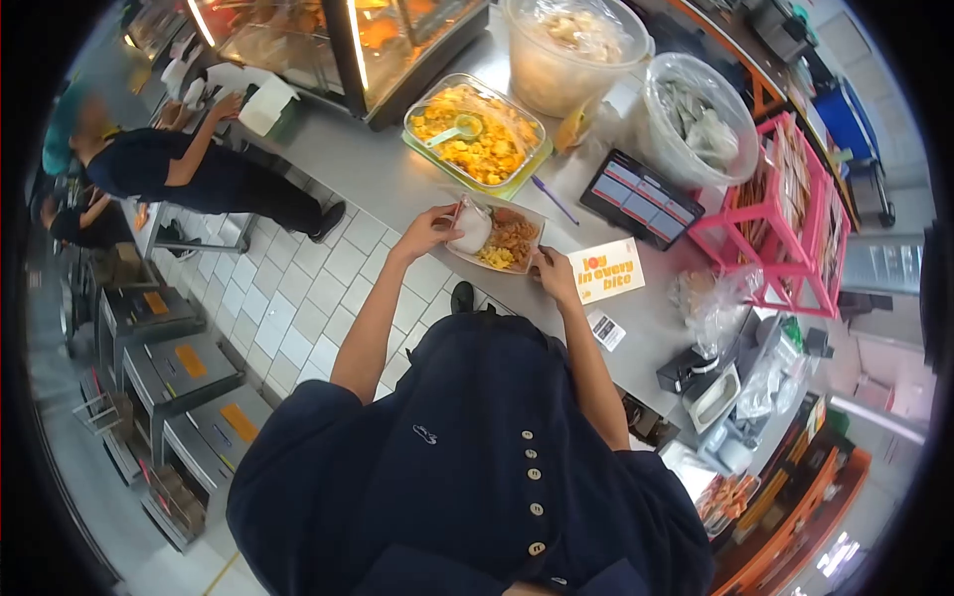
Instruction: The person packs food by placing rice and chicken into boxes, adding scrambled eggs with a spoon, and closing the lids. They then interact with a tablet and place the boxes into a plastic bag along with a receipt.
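Observation:
An open food box (538,217) lies on the steel counter in front of me, with brown food, yellow food and a white wrapped item (473,227) inside. My left hand (433,234) is at the box's left side, its fingers closed at the edge beside the white item. At the right side, my right hand (555,270) has its fingers closed on the box's edge. A printed card (607,271) with orange letters lies right of my right hand. Behind the box sits a tray of yellow food (477,132) with a spoon in it.
A tablet (641,199) and a purple pen (554,199) lie behind the card. Two plastic tubs (701,119) stand at the back, beside a pink rack (785,219). A glass display case (298,50) is at the back left. A co-worker (149,164) stands at far left.

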The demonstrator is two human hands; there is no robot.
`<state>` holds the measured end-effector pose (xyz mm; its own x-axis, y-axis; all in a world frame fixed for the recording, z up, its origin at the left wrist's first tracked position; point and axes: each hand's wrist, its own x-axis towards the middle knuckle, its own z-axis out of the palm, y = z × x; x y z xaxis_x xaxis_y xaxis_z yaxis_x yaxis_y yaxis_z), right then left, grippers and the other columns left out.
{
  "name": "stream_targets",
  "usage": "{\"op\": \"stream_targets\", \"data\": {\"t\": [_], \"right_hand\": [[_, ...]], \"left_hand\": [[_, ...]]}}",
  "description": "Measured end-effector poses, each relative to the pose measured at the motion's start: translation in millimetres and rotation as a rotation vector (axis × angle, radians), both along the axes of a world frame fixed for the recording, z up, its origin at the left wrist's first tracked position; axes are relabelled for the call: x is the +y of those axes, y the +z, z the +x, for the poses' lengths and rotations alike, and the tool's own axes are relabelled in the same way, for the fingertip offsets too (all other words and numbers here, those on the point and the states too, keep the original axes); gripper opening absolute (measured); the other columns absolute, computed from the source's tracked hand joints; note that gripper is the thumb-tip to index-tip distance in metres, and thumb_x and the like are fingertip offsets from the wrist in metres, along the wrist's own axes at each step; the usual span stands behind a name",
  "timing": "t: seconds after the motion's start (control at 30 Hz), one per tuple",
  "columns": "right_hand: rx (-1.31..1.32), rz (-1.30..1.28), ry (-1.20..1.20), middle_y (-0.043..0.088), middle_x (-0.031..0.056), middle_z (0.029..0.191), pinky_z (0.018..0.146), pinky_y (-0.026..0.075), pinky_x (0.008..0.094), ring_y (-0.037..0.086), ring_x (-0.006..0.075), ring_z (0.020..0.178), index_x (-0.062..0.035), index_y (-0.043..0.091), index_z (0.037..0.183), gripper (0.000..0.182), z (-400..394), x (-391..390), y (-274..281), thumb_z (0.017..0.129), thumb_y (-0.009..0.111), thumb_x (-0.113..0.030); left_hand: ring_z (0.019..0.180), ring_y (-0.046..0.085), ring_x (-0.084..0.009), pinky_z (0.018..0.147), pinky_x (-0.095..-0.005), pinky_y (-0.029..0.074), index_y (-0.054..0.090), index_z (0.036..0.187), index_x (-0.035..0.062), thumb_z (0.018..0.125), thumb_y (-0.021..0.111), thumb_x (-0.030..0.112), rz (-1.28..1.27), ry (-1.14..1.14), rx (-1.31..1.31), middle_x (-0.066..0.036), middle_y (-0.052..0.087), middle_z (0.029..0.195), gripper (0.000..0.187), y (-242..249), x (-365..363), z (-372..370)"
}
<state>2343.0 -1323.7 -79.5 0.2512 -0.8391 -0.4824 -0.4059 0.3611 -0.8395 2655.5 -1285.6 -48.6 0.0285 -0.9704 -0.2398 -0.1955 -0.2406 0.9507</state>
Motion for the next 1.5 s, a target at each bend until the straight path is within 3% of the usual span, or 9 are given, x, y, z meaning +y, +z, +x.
{"op": "stream_targets", "data": {"t": [0.03, 0.3, 0.53, 0.63, 0.73, 0.8, 0.93, 1.23, 1.5], "right_hand": [[0.072, -0.088, -0.003, 0.074, 0.0203, 0.092, 0.077, 0.055, 0.0418, 0.072, 0.0333, 0.078, 0.0042, 0.069, 0.112, 0.049, 0.1, 1.1, 8.9, 0.093, 0.065, -0.041], [0.268, -0.172, -0.163, 0.07, 0.0252, 0.103, 0.082, 0.052, 0.0372, 0.069, 0.0308, 0.091, 0.0022, 0.046, 0.14, 0.057, 13.2, -5.7, 24.8, 0.098, 0.061, -0.033], [0.079, -0.82, -0.54, 0.063, 0.0257, 0.11, 0.104, 0.039, 0.0412, 0.055, 0.0382, 0.116, 0.004, 0.049, 0.134, 0.049, 25.6, -19.1, 68.9, 0.101, 0.05, -0.031], [-0.078, -0.637, -0.289, 0.064, 0.0266, 0.114, 0.103, 0.04, 0.0415, 0.056, 0.0398, 0.117, 0.003, 0.059, 0.127, 0.044, 15.8, -25.4, 103.3, 0.101, 0.049, -0.031], [0.203, -0.097, -0.076, 0.06, 0.0301, 0.123, 0.105, 0.039, 0.0413, 0.052, 0.0391, 0.126, 0.0005, 0.066, 0.121, 0.043, 23.7, -17.7, 128.1, 0.1, 0.051, -0.034], [0.264, -0.319, -0.031, 0.054, 0.0325, 0.134, 0.107, 0.039, 0.0414, 0.05, 0.0409, 0.13, 0.0045, 0.053, 0.135, 0.057, 29.0, -0.5, 62.1, 0.095, 0.06, -0.035], [0.108, -0.327, -0.064, 0.051, 0.0318, 0.139, 0.109, 0.04, 0.0384, 0.052, 0.0378, 0.131, 0.01, 0.037, 0.144, 0.08, 31.7, 4.8, -2.8, 0.089, 0.071, -0.037], [0.02, 0.013, -0.199, 0.063, 0.0194, 0.12, 0.082, 0.051, 0.0365, 0.059, 0.0224, 0.1, 0.0041, 0.055, 0.132, 0.083, 14.6, -33.3, 70.8, 0.085, 0.066, -0.064], [0.052, 0.132, -0.149, 0.065, 0.0168, 0.117, 0.08, 0.052, 0.0384, 0.06, 0.0239, 0.105, 0.0048, 0.062, 0.127, 0.078, 12.1, -39.5, 75.9, 0.085, 0.068, -0.06]], "left_hand": [[0.1, 0.063, -0.0176, 0.079, -0.0311, 0.052, 0.058, 0.134, 0.0015, 0.087, 0.075, 0.023, 0.024, 0.005, 0.031, -0.01, 0.065, 0.121, 0.054, -6.6, 1.5, 0.7], [0.101, 0.063, -0.0191, 0.085, -0.0321, 0.052, 0.057, 0.134, 0.0023, 0.091, 0.07, 0.026, 0.383, 0.18, 0.291, -0.01, 0.063, 0.113, 0.051, -7.0, -4.1, -6.3], [0.102, 0.064, -0.0227, 0.088, -0.0365, 0.051, 0.061, 0.125, 0.002, 0.099, 0.055, 0.027, -0.215, 0.379, 0.144, -0.01, 0.07, 0.1, 0.037, 28.3, -31.0, -11.4], [0.103, 0.065, -0.0251, 0.09, -0.0389, 0.051, 0.063, 0.12, 0.0018, 0.099, 0.054, 0.027, -0.3, 0.301, 0.044, -0.012, 0.071, 0.096, 0.033, 36.4, -23.2, -7.3], [0.104, 0.066, -0.027, 0.091, -0.0397, 0.051, 0.064, 0.115, 0.0013, 0.096, 0.059, 0.026, -0.062, 0.035, -0.368, -0.016, 0.071, 0.099, 0.032, 40.6, -22.3, 2.0], [0.104, 0.067, -0.0275, 0.091, -0.039, 0.051, 0.062, 0.115, 0.0012, 0.094, 0.063, 0.026, 0.08, -0.064, -0.592, -0.018, 0.07, 0.104, 0.032, 42.0, -6.9, -18.0], [0.107, 0.065, -0.0215, 0.091, -0.0356, 0.051, 0.047, 0.139, -0.0018, 0.094, 0.066, 0.031, -0.111, 0.213, 0.092, -0.017, 0.065, 0.125, 0.059, -34.7, 5.2, -48.3], [0.087, 0.062, -0.0155, 0.078, -0.0311, 0.05, 0.074, 0.102, 0.0021, 0.094, 0.06, 0.056, 0.322, 0.109, -0.142, -0.006, 0.069, 0.088, 0.057, 32.0, -16.0, -14.3], [0.09, 0.064, -0.0179, 0.078, -0.0355, 0.05, 0.072, 0.112, 0.0035, 0.091, 0.062, 0.056, 0.331, 0.153, -0.117, -0.006, 0.069, 0.092, 0.058, 46.0, -14.4, -22.5]]}}
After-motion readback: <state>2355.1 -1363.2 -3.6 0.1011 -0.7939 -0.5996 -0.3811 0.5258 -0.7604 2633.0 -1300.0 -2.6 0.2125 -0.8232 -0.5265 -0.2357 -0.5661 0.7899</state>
